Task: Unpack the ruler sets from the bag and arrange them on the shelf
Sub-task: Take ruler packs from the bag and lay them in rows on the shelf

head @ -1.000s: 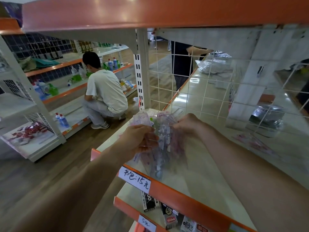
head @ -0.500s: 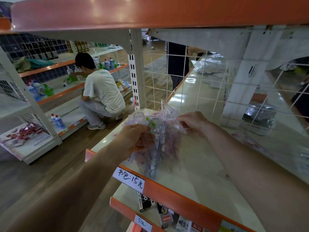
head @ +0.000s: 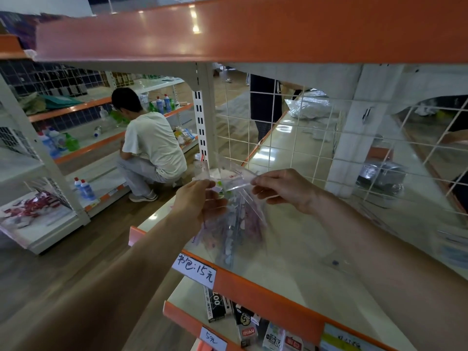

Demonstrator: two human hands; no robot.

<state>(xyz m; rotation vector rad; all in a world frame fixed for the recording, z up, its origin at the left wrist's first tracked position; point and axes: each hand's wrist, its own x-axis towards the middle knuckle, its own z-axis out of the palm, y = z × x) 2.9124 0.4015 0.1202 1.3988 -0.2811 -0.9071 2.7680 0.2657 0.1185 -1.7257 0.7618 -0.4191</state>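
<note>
A clear plastic bag full of pink and purple ruler sets hangs just above the cream shelf with the orange front lip. My left hand pinches the bag's upper left edge. My right hand grips the upper right edge, so the bag's mouth is stretched between both hands. The packs inside overlap and blur together. No loose ruler set lies on the shelf surface that I can see.
A white wire grid closes the shelf's back. An orange shelf hangs close overhead. A handwritten price tag sits on the lip; boxed goods fill the shelf below. A person crouches in the left aisle.
Both hands have lifted the bag slightly and drawn its top edges apart, so the mouth is wider now. The view has shifted a little.
</note>
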